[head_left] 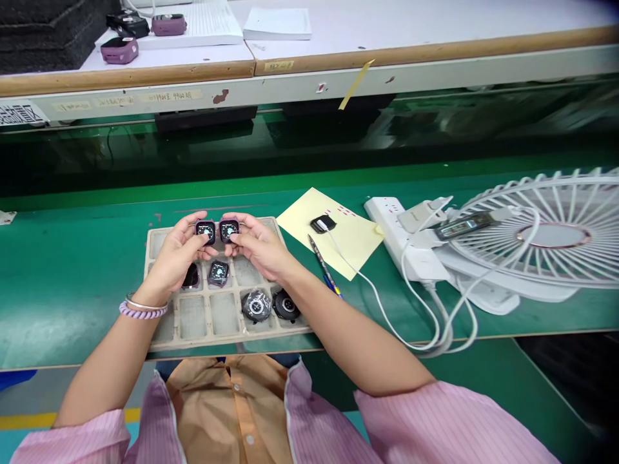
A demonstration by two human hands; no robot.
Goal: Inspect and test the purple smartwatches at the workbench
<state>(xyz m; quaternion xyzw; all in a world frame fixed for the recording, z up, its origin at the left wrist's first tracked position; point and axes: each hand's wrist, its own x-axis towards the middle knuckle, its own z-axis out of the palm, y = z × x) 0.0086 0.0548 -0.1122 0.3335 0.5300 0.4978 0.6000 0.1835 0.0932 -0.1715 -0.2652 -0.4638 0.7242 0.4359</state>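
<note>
My left hand [176, 254] pinches a small square watch body with a lit screen [206, 230]. Beside it, my right hand [258, 248] holds a second, similar watch body [229, 229]. Both hover over the far part of a beige compartment tray [213, 316] on the green bench. In the tray lie another lit watch body [218, 272], a dark one [191, 277] partly hidden by my left hand, and two round black parts [256, 305] [286, 305].
A yellow paper sheet [353, 241] carries a small black charger puck [322, 223] with a white cable. A pen [325, 270] lies next to it. To the right sit a white power strip [394, 225] and a white fan [551, 235]. More purple devices [119, 49] rest on the far bench.
</note>
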